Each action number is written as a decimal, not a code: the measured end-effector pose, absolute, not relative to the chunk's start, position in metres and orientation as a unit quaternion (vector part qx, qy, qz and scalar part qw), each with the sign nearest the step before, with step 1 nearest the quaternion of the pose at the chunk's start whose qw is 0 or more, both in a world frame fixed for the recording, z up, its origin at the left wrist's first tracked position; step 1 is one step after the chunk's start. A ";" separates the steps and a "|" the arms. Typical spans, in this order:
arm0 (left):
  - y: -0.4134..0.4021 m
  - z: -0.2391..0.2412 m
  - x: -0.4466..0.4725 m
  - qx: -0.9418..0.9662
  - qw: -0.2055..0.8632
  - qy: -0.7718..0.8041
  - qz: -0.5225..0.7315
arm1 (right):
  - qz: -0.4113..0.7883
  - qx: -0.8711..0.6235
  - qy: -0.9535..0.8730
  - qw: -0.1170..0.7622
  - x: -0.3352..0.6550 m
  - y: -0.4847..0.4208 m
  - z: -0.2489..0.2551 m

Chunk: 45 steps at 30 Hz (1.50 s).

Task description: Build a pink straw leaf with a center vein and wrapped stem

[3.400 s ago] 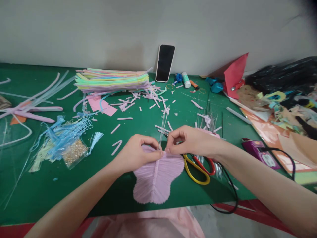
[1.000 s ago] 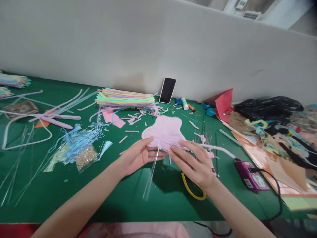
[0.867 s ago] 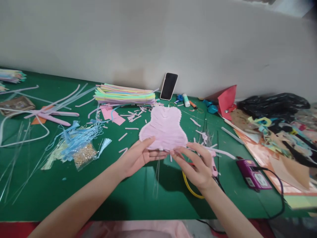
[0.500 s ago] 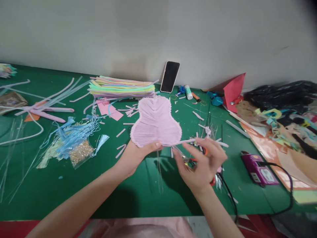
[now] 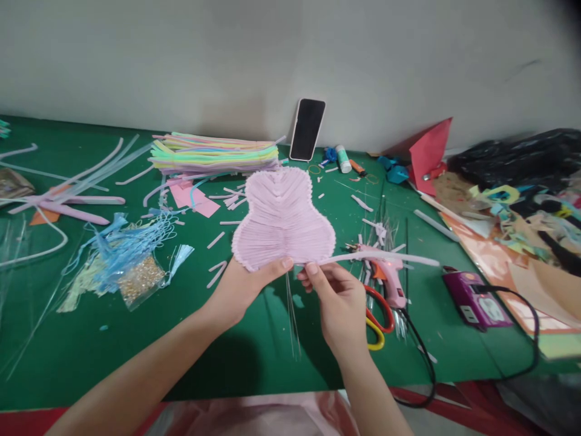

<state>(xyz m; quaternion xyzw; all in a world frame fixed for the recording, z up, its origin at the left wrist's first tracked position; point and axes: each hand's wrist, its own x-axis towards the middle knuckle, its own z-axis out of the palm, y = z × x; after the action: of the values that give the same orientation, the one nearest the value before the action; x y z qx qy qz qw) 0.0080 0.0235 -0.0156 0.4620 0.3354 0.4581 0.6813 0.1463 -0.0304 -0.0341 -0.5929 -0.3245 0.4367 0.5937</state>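
Observation:
A pale pink, wing-shaped piece (image 5: pixel 285 218) of ribbed pipe cleaners with a fuzzy scalloped edge is held above the table. My left hand (image 5: pixel 247 287) grips its lower edge, thumb on top and the other fingers hidden behind. From that bottom edge a loose pink pipe cleaner (image 5: pixel 385 257) runs out to the right. My right hand (image 5: pixel 338 297) pinches this pipe cleaner close to the piece, thumb over the curled fingers. Thin clear strands (image 5: pixel 291 321) hang beneath the piece. Just right of my right hand lie a pink glue gun (image 5: pixel 390 281) and red-and-yellow-handled scissors (image 5: pixel 381 315).
Behind are a bundle of coloured pipe cleaners (image 5: pixel 215 154) and a leaning phone (image 5: pixel 308 129). Blue tassels (image 5: pixel 113 245) and a bag of gold beads (image 5: pixel 141 280) lie left. A purple power adapter (image 5: pixel 476 300) with a black cord (image 5: pixel 424 345) sits right, near paper scraps.
My right hand has moved left along the pipe cleaner and closed its spread fingers near the piece. The glue gun and scissors it covered now show. The view has shifted slightly.

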 end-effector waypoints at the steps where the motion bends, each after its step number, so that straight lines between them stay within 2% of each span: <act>1: 0.023 -0.016 0.008 0.459 0.686 0.335 0.455 | 0.439 -0.588 -0.320 0.599 0.146 -0.030 -0.034; 8: 0.021 -0.020 0.003 0.434 0.684 0.393 0.435 | 0.430 -0.585 -0.337 0.600 0.148 -0.032 -0.027; 16: 0.024 -0.013 0.004 0.447 0.700 0.357 0.428 | 0.396 -0.569 -0.443 0.568 0.157 -0.035 -0.021; 25: 0.023 -0.014 0.004 0.443 0.703 0.355 0.428 | 0.401 -0.570 -0.425 0.578 0.151 -0.033 -0.025; 27: 0.024 -0.014 0.003 0.435 0.705 0.363 0.426 | 0.330 -0.602 -0.405 0.604 0.147 -0.032 -0.026; 29: 0.024 -0.013 0.003 0.425 0.710 0.375 0.419 | 0.207 -0.634 -0.388 0.636 0.145 -0.032 -0.028; 31: 0.023 -0.014 0.003 0.419 0.712 0.383 0.413 | 0.118 -0.652 -0.401 0.632 0.146 -0.032 -0.030; 38: 0.024 -0.015 0.005 0.431 0.700 0.387 0.418 | 0.026 -0.656 -0.548 0.518 0.155 -0.033 -0.029; 45: 0.024 -0.013 0.006 0.425 0.697 0.403 0.413 | -0.155 -0.590 -0.682 0.404 0.156 -0.033 -0.017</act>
<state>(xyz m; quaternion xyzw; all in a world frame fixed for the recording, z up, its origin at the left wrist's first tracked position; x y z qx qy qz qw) 0.0063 0.0238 -0.0133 0.4255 0.4027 0.4128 0.6974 0.1564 -0.0334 -0.0172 -0.5900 -0.6818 -0.1554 0.4035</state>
